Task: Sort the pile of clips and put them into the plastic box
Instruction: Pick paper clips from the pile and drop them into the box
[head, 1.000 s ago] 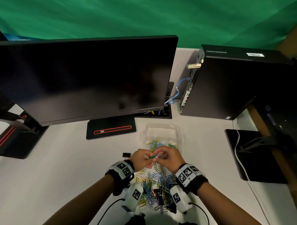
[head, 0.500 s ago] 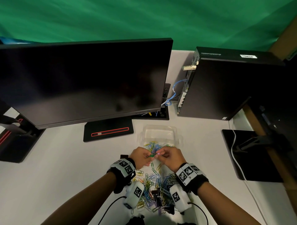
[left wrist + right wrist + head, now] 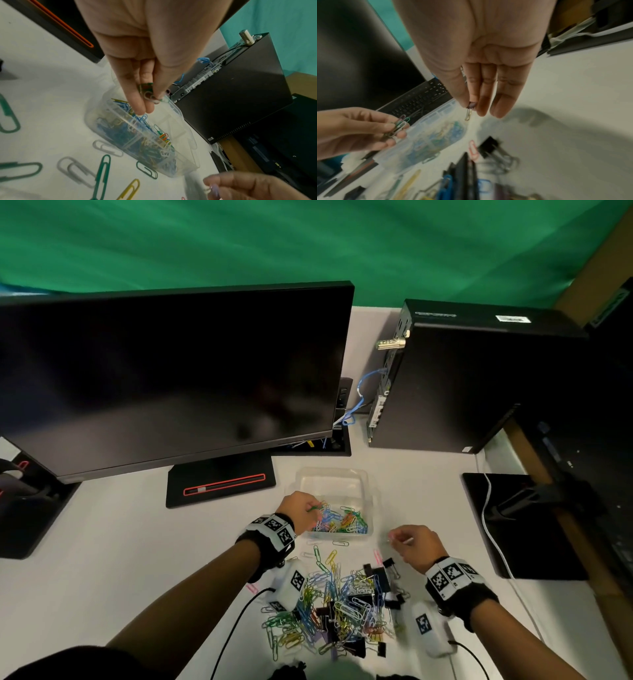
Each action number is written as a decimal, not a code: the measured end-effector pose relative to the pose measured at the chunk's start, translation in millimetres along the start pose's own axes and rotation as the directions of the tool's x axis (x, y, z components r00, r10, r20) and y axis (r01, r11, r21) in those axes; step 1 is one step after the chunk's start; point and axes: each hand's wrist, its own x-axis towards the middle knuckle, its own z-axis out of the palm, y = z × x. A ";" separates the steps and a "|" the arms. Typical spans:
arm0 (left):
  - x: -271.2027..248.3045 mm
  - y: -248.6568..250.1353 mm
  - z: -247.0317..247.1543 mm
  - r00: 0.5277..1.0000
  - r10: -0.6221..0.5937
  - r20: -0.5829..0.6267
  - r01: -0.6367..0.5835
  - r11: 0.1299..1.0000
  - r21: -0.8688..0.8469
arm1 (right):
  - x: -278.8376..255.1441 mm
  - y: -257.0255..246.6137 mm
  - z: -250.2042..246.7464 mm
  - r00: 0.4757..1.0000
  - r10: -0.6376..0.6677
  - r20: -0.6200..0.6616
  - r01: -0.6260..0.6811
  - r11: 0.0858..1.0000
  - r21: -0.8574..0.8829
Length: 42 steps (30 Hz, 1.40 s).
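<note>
White desk (image 3: 102, 542) is sitting in front of a green backdrop (image 3: 308, 241), w/ a dark monitor (image 3: 171, 378) at the back left and a black PC tower (image 3: 462, 378) at the back right. Clear plastic box (image 3: 334, 479) is resting on the desk btwn them, just in front of the monitor base; coloured paper clips are filling its near compartments, far part looking bare. Left hand (image 3: 299, 510) is hovering over the box's left edge, thumb and fingers pinching a small bunch of clips (image 3: 149, 93), green, white and purple ones showing. Right hand (image 3: 414, 544) is hanging over the desk right of the box, well apart from the left, thumb and forefinger pinching one small clip (image 3: 468, 115) that's dangling below; other fingers are lying straight and together. Mixed pile of clips (image 3: 339, 607), paper clips plus black binder clips, is lying nearer the person, btwn both wrists. Few loose clips are lying on the desk btwn pile and box.
</note>
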 end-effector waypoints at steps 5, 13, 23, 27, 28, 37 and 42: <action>-3.0 1.0 -0.7 0.998 0.063 0.015 -0.064 0.997 0.038 | -0.6 16.3 2.2 0.997 0.064 0.038 -0.058 0.987 -0.149; -25.0 -18.7 -12.0 0.984 0.171 0.046 -0.169 0.984 -0.055 | 2.5 -2.1 13.1 0.997 -0.048 0.060 0.061 0.967 -0.246; -39.0 -26.7 -13.0 0.982 0.128 0.141 -0.159 0.958 0.238 | -18.8 -50.8 43.9 0.913 -0.253 0.320 0.326 0.924 -0.199; -58.2 -41.7 -12.6 0.946 -0.031 0.322 -0.144 0.851 0.505 | -17.8 -58.8 60.2 0.853 -0.266 0.450 0.414 0.869 -0.270; -62.5 -46.8 -11.4 0.942 -0.050 0.333 -0.143 0.836 0.529 | -16.4 -59.7 63.0 0.843 -0.258 0.473 0.428 0.854 -0.296; -79.0 -74.3 23.5 0.954 -0.008 0.300 -0.183 0.777 0.603 | -12.5 -61.0 82.1 0.795 -0.257 0.549 0.453 0.853 -0.257; -77.1 -66.4 42.7 0.967 0.089 0.240 -0.210 0.814 0.542 | -16.8 -64.7 91.5 0.808 -0.251 0.532 0.430 0.869 -0.243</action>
